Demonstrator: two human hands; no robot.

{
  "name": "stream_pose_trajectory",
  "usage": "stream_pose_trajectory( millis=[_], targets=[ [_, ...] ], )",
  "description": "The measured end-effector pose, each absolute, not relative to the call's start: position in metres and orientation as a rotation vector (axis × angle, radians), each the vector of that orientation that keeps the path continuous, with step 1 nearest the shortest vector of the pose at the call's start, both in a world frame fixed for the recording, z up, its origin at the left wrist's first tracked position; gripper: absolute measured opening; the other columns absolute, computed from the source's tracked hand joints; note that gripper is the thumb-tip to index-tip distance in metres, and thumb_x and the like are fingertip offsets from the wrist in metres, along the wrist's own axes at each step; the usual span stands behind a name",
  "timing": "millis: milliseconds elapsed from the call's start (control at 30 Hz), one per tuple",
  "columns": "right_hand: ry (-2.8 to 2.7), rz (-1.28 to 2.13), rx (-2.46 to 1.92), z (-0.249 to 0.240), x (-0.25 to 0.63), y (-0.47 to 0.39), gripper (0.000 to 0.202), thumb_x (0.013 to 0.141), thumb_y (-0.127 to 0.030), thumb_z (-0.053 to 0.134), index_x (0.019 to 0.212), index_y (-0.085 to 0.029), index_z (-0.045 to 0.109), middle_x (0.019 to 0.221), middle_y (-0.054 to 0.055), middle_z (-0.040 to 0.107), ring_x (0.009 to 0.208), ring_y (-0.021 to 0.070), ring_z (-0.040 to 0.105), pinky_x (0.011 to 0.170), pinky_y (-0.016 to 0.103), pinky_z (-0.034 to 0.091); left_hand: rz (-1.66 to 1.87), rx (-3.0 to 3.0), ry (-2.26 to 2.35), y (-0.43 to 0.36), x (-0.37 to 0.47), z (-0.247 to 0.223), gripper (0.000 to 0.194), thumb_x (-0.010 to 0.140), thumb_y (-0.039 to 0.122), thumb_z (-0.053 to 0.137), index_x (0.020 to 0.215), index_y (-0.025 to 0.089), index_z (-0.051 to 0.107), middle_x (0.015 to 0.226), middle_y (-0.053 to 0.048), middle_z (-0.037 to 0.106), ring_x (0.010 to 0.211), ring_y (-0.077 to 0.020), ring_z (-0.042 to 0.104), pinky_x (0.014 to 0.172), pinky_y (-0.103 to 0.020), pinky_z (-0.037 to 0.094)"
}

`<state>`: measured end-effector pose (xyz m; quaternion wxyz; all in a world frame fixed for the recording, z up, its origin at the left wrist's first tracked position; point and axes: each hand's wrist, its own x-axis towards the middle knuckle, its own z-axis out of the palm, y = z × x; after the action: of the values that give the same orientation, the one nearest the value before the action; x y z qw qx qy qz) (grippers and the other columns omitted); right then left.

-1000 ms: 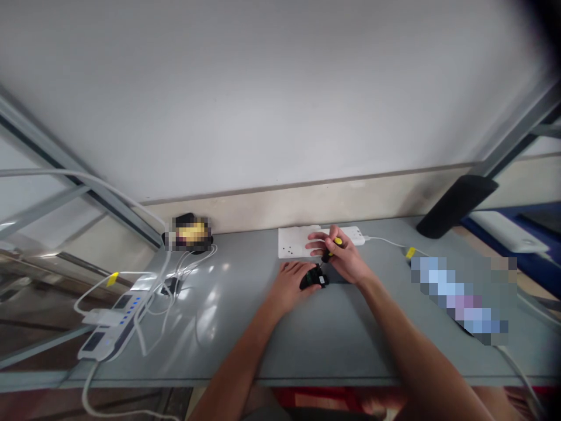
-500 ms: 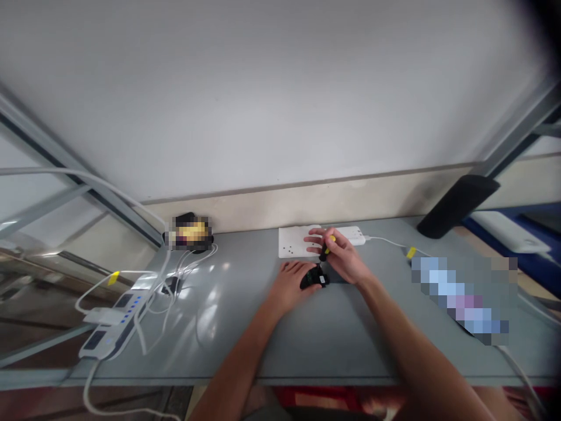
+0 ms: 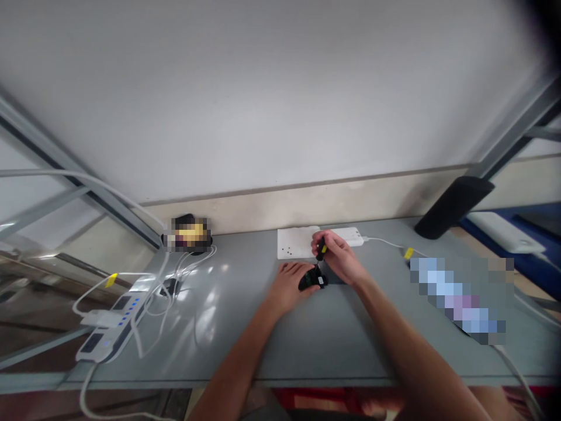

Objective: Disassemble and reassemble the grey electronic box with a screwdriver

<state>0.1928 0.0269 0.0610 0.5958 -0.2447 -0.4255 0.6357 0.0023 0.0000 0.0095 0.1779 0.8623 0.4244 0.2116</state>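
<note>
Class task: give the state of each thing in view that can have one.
Small black device: held by the left hand
Black-and-yellow screwdriver: in the right hand, pointing down
White power strip with blue ports: cable attached
White rectangular sheet: flat, bearing dark specks
Black cylinder: standing on end

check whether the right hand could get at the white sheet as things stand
Probably yes: the white sheet lies close beside the right hand with nothing seen between, though that hand holds a screwdriver.

Left hand around a small black device, right hand around a black-and-yellow screwdriver, tip down.
</note>
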Motion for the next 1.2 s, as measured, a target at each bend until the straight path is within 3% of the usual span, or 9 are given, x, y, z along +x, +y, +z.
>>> stream_pose_trajectory(
  millis=[167,233,300,400,567,800,933,1033,1200],
  targets=[
    [-0.974,1.532,-0.548,0.066,0.197,0.022,0.029,0.089,-0.045,0.075,0.083,-0.024,0.056,0.118,0.003,0.063,0.099,0.0182,0.066,0.085,0.033,0.052,0.601,2.438,1.205,0.0,0.002,0.008,0.048,0.093,0.05,0.071,0.134,0.028,0.059,0.138,-0.003,0.067,0.129,-0.0259,0.058,0.112,-0.044,0.037],
    [-0.966,1.553,-0.542,0.066,0.198,0.023,0.033,0.088,-0.045,0.076,0.083,-0.024,0.052,0.097,0.0,0.065,0.075,0.0127,0.062,0.073,0.029,0.05,0.597,2.441,1.2,0.0,0.002,0.009,0.046,0.094,0.049,0.071,0.133,0.028,0.059,0.137,-0.003,0.068,0.128,-0.0259,0.059,0.111,-0.044,0.038],
    [-0.958,1.551,-0.537,0.065,0.198,0.025,0.038,0.088,-0.047,0.076,0.08,-0.024,0.047,0.068,-0.006,0.05,0.053,0.0082,0.044,0.057,0.023,0.041,0.596,2.442,1.192,0.0,0.002,0.01,0.045,0.093,0.048,0.071,0.132,0.028,0.06,0.136,-0.002,0.068,0.127,-0.0257,0.059,0.11,-0.044,0.038],
    [-0.931,1.527,-0.537,0.062,0.196,0.029,0.04,0.09,-0.058,0.069,0.079,-0.024,0.05,0.059,-0.008,0.028,0.049,0.0086,0.025,0.05,0.022,0.03,0.595,2.439,1.184,0.0,0.002,0.011,0.046,0.093,0.049,0.072,0.133,0.028,0.059,0.136,-0.002,0.068,0.127,-0.0253,0.059,0.11,-0.043,0.038],
    [-0.888,1.573,-0.549,0.059,0.193,0.032,0.041,0.096,-0.063,0.056,0.109,-0.025,0.066,0.073,-0.002,0.047,0.06,0.0119,0.043,0.059,0.027,0.041,0.574,2.429,1.204,0.0,0.002,0.011,0.049,0.093,0.05,0.071,0.136,0.029,0.058,0.138,-0.003,0.067,0.13,-0.0268,0.058,0.112,-0.044,0.038],
    [-0.921,1.477,-0.56,0.063,0.195,0.026,0.029,0.089,-0.044,0.076,0.084,-0.024,0.054,0.104,0.001,0.064,0.084,0.0147,0.063,0.074,0.03,0.05,0.579,2.442,1.212,0.001,0.002,0.008,0.049,0.094,0.049,0.071,0.136,0.028,0.058,0.138,-0.004,0.067,0.13,-0.0269,0.058,0.112,-0.045,0.037],
    [-0.892,1.488,-0.555,0.062,0.199,0.027,0.037,0.088,-0.045,0.077,0.081,-0.025,0.046,0.063,-0.007,0.045,0.051,0.008,0.04,0.052,0.021,0.036,0.582,2.448,1.191,0.0,0.002,0.009,0.048,0.094,0.048,0.071,0.136,0.028,0.058,0.137,-0.003,0.068,0.129,-0.0261,0.059,0.112,-0.043,0.037],
    [-0.864,1.503,-0.534,0.059,0.2,0.032,0.037,0.091,-0.055,0.069,0.081,-0.025,0.05,0.057,-0.009,0.025,0.047,0.0079,0.021,0.045,0.021,0.025,0.588,2.442,1.194,0.0,0.002,0.01,0.047,0.094,0.049,0.07,0.135,0.029,0.059,0.136,-0.004,0.068,0.128,-0.0261,0.059,0.112,-0.043,0.038],
    [-0.786,1.576,-0.498,0.058,0.199,0.036,0.034,0.095,-0.058,0.061,0.101,-0.025,0.066,0.067,-0.003,0.042,0.056,0.0111,0.04,0.053,0.025,0.04,0.581,2.44,1.185,0.0,0.002,0.012,0.048,0.094,0.048,0.071,0.136,0.029,0.059,0.136,-0.004,0.068,0.128,-0.0264,0.059,0.111,-0.044,0.038]
  ],
)
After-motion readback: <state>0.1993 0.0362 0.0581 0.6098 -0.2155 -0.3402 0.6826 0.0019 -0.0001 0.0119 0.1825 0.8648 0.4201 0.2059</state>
